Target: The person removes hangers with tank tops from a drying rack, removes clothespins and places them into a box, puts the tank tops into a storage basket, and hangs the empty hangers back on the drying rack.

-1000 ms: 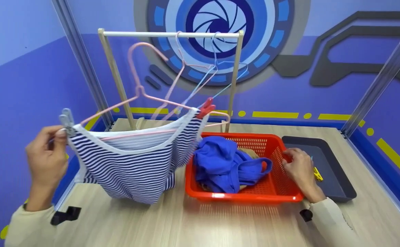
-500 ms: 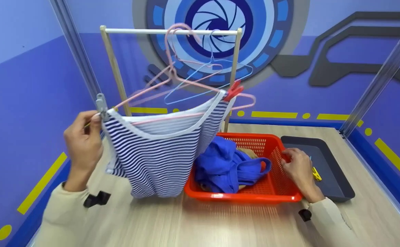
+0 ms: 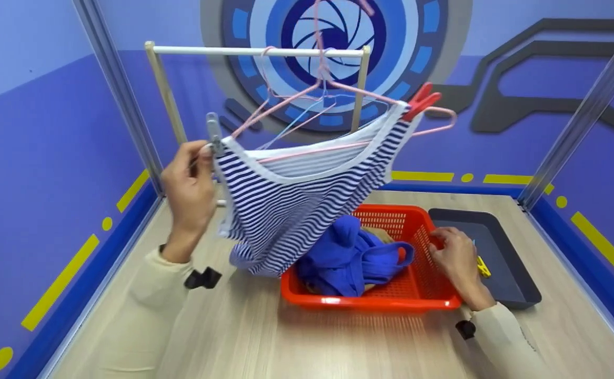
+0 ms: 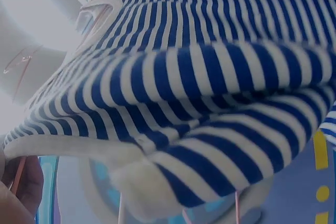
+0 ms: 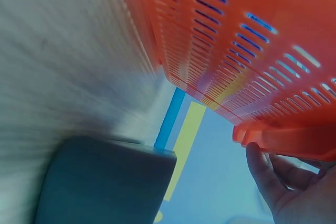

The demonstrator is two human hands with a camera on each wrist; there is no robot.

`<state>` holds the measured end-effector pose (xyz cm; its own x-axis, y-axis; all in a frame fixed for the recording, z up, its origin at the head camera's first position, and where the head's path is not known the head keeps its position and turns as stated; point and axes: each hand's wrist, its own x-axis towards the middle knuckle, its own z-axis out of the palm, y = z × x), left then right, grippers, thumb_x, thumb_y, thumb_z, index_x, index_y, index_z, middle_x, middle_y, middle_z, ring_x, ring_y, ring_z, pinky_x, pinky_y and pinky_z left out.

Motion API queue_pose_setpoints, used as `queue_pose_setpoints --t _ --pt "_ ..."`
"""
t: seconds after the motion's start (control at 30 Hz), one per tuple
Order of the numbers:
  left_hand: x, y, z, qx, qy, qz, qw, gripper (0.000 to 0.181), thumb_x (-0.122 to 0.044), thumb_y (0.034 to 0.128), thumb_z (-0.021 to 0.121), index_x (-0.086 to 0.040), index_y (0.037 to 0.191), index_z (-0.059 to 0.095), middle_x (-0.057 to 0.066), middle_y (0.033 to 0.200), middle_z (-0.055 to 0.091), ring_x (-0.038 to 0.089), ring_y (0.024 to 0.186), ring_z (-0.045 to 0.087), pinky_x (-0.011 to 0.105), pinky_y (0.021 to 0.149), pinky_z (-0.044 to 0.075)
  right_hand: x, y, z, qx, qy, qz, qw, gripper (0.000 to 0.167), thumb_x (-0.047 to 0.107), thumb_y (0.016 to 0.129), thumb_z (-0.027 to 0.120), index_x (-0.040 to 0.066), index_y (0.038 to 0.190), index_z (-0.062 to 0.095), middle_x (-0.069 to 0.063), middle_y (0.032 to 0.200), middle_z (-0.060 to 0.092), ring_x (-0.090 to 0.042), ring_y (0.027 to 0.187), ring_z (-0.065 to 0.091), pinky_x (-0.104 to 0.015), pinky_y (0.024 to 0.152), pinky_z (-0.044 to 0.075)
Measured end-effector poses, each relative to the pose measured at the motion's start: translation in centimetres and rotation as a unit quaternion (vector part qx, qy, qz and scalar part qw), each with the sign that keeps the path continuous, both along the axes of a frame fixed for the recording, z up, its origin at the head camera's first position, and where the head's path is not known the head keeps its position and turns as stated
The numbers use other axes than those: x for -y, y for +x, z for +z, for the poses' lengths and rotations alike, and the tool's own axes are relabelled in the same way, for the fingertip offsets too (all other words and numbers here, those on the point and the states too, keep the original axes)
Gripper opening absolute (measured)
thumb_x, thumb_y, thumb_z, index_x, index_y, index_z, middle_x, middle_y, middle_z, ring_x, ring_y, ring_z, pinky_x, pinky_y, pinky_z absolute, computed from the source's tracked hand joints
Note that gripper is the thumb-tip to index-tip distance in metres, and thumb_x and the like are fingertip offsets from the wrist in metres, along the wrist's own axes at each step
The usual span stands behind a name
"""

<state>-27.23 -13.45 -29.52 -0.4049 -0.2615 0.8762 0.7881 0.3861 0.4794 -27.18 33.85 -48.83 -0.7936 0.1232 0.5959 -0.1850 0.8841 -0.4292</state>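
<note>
In the head view my left hand (image 3: 190, 187) pinches the left end of a pink clothes hanger (image 3: 291, 108), beside a grey clothespin (image 3: 213, 131). From the hanger droops a navy-and-white striped sleeveless top (image 3: 296, 205), pinned at its other shoulder by a red clothespin (image 3: 421, 102). The left wrist view is mostly filled by the striped top (image 4: 173, 72), with a few fingers (image 4: 32, 184) at the lower left. My right hand (image 3: 456, 263) holds the right rim of a red plastic basket (image 3: 375, 301); in the right wrist view its fingers (image 5: 262, 174) bend at that rim.
Blue clothing (image 3: 349, 258) lies in the basket over something tan. A dark grey tray (image 3: 517, 263) with a yellow clothespin (image 3: 483, 267) stands to the right. Behind the top is a rack with a white rail (image 3: 207, 51) and wooden posts, bearing further hangers.
My left hand has carried the hanger and striped top rightward and upward, so the top now hangs partly over the basket. The right hand has stayed at the basket rim.
</note>
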Motion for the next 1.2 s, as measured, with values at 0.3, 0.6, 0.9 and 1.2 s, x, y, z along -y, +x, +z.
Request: queue_pose_setpoints --t 0.3,0.6,0.9,1.2 --pt "-3.8 -1.5 -4.0 0.032 -0.035 -0.055 0.9973 0.01 -0.004 0.0967 0.058 0.002 0.091 0.065 0.009 0.067 0.056 0.01 0.059 0.044 0.018 0.054 0.036 0.3 0.0 0.1 0.006 0.008 -0.001 0.9999 0.022 -0.003 0.073 0.076 -0.005 0.096 0.073 -0.023 0.1 0.07 -0.043 0.091 0.065 -0.057 0.082 0.051" --pt "-5.8 -2.7 -8.7 0.076 -0.06 -0.088 0.9914 0.012 -0.007 0.0986 0.057 -0.003 0.099 0.067 0.007 0.078 0.064 0.01 0.067 0.051 0.02 0.06 0.042 0.5 -0.1 0.0 0.006 0.001 -0.001 1.0 0.022 -0.003 0.074 0.076 -0.005 0.096 0.073 -0.023 0.099 0.071 -0.042 0.091 0.065 -0.057 0.083 0.051" --pt "-6.2 -4.3 -12.9 0.093 -0.118 -0.08 0.9854 0.014 -0.011 0.1002 0.055 -0.005 0.099 0.068 0.005 0.085 0.069 0.011 0.075 0.061 0.027 0.067 0.051 0.4 -0.2 -0.1 0.009 0.0 -0.005 1.0 0.023 0.0 0.074 0.076 -0.005 0.097 0.073 -0.023 0.1 0.07 -0.043 0.091 0.065 -0.057 0.083 0.051" --pt "-6.3 -4.6 -16.2 0.132 -0.139 -0.075 0.9785 0.016 -0.017 0.1011 0.054 -0.009 0.103 0.068 0.003 0.095 0.072 0.013 0.088 0.067 0.034 0.076 0.054 0.5 0.0 0.0 0.011 0.003 -0.003 0.9999 0.024 -0.002 0.075 0.074 -0.005 0.098 0.073 -0.024 0.102 0.07 -0.043 0.093 0.064 -0.058 0.084 0.05"
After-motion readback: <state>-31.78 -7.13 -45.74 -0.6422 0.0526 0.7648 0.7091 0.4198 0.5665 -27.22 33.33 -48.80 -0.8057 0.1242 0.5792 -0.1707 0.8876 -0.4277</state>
